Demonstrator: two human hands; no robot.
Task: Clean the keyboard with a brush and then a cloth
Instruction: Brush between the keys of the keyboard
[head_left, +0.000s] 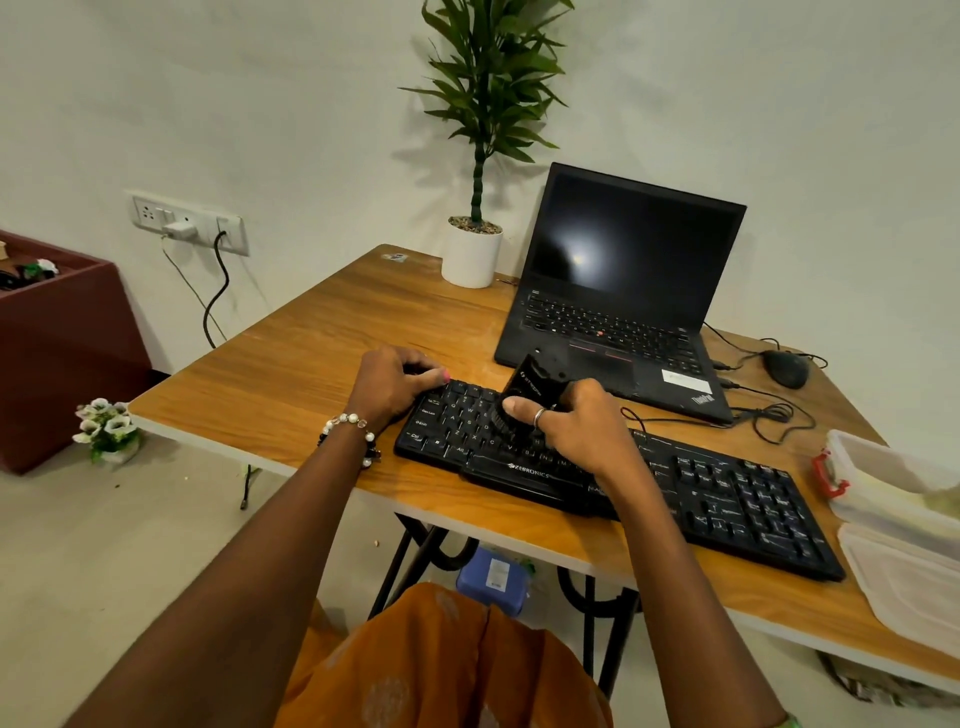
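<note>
Keyboard: I find the black keyboard lying flat on the wooden table, running from the centre of the frame down toward the lower right. It sits near the table's front edge; a brand name is printed on its front lip.

Brush: I note a black brush at the centre of the frame, tilted, its bristles down on the left half of the keys and its body leaning up toward the laptop.

Right hand: My right hand grips the brush, thumb across its near face and fingers curled over the far side. A ring shows on one finger.

Left hand: My left hand rests on the keyboard's upper left corner, fingers bent down over the back edge; I record it as holding that corner. A beaded bracelet circles the wrist.

Laptop: An open black laptop stands just behind the keyboard, right of centre, screen dark.

Mouse: A black wired mouse lies at the right of the laptop, its cable looping over the table.

Plant: A white pot with a green plant stands at the table's far edge, upper centre.

Containers: Two clear plastic containers sit at the right edge of the frame, just beside the keyboard's right end.

Cloth: I cannot identify one in this view.
</note>
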